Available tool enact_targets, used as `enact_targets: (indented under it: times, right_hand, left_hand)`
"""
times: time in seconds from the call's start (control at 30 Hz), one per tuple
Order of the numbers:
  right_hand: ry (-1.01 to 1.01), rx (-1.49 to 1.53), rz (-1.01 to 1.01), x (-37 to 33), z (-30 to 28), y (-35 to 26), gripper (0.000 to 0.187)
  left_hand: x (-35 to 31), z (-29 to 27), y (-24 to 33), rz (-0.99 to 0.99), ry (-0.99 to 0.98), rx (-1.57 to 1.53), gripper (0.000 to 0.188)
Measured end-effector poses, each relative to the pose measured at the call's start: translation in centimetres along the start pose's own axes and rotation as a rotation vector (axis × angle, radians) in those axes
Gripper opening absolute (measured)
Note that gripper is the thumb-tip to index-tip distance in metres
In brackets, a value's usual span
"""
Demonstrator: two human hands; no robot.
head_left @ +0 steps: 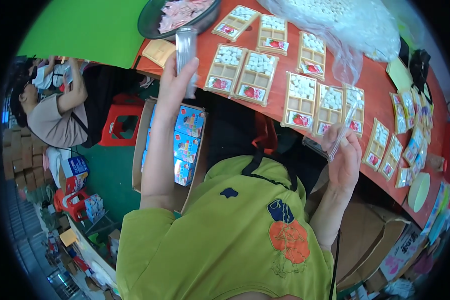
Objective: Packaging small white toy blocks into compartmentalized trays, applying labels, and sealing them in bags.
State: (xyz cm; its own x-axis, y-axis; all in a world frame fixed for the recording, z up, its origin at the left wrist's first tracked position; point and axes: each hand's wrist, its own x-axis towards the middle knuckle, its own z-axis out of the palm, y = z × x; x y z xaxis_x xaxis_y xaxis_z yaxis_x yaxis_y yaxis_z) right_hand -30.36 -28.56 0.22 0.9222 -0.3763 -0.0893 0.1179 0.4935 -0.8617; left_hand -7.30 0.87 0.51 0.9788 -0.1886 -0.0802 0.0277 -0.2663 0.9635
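Observation:
My left hand [174, 85], raised at the table's near edge, is closed around a bundle of long, clear plastic pieces [186, 45], possibly sticks or narrow sachets. My right hand [344, 157] pinches a few thin clear pieces [346, 125] of similar look, their tips over a tan compartment tray [330, 102]. White pellets and a strawberry-printed packet lie in that tray. Several like trays stand across the table, among them a pair [257, 76] between my hands. A tan tray [157, 51] without visible filling lies beside my left hand.
On the red table [380, 95] are a dark basin [152, 22] of pink packets, a large clear bag [345, 30] of white pellets and a pale green bowl [419, 192]. Below sits a carton [144, 145] of blue boxes. Another person [60, 115] works at the left, near red stools.

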Motion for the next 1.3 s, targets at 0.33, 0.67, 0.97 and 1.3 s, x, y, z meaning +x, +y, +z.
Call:
enact_targets:
  times: [0.33,0.67,0.97,1.3]
  right_hand:
    - [-0.112,-0.033,0.018,0.8,1.4,1.3,0.015]
    - [-0.168,-0.073,0.024,1.0,2.6,2.0,0.011]
    - [-0.170,-0.437,0.011,1.9,4.4,2.4,0.008]
    - [-0.063,-0.469,0.053,1.5,3.2,2.7,0.011]
  left_hand:
    - [2.5,-0.6,-1.6,0.125,0.187,1.062,0.084]
    - [2.1,2.4,-2.9,0.292,0.571,1.271,0.059]
    - [-10.5,12.0,1.2,0.021,-0.565,-0.464,0.032]
    - [-11.8,14.7,0.5,-0.072,-0.626,-0.545,0.041]
